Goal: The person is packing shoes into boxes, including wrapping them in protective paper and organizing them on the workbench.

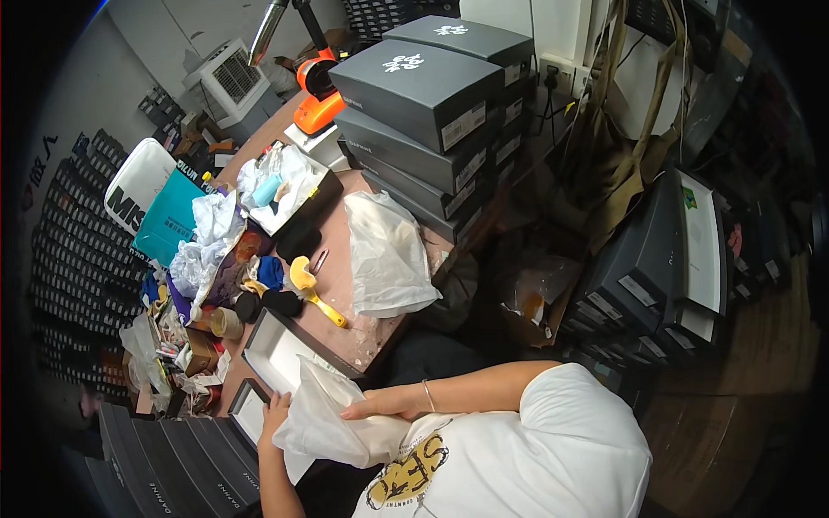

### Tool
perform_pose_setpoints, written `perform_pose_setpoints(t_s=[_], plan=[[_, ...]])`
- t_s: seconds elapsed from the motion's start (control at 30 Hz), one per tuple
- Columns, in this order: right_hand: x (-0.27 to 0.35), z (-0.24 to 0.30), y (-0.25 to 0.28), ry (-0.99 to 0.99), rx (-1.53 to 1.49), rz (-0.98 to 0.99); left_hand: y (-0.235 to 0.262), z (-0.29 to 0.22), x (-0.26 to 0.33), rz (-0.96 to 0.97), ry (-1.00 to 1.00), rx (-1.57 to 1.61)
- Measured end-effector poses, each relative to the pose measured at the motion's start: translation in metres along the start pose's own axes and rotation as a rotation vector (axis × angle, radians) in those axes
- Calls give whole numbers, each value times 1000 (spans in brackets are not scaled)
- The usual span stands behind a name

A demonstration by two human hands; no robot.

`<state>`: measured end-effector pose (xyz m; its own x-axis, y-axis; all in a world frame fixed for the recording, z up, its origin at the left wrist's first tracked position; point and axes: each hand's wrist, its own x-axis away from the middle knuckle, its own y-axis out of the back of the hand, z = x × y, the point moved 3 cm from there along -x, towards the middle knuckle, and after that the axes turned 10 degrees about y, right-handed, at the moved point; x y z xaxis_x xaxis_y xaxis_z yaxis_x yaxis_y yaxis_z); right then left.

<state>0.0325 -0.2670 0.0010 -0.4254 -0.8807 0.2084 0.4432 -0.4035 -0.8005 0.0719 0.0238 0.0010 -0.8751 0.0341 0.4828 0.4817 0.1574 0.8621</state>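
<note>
A white tissue-paper bundle point(324, 423) lies close against my body, and what is inside it is hidden. My right hand point(380, 404) is closed on the bundle's upper right side, the thumb lying along the paper. At its left edge is my left hand point(275, 416), fingers stretched out beside the paper and over the inside of a small box part point(248, 407). Just beyond the bundle, an uncovered grey shoe box point(275, 352) with a white inside sits at the table's near edge. Another white paper-wrapped bundle point(390, 255) rests farther up the table point(337, 233).
Closed grey shoe boxes point(419, 91) are stacked at the far right of the table. More boxes stand at the near left point(173, 457) and on the right point(639, 268). A yellow-handled brush point(325, 306), black pads point(282, 303) and a paper-filled box point(294, 194) crowd the table.
</note>
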Motion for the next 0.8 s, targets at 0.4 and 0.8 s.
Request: perform_pose_setpoints(t_s=[0.4,0.8], plan=[[-6,62,5,349,160,-14,18,13,-31,-101,-262,193],[-178,49,36,112,1458,-60,89,8,6,-1037,-47,958]])
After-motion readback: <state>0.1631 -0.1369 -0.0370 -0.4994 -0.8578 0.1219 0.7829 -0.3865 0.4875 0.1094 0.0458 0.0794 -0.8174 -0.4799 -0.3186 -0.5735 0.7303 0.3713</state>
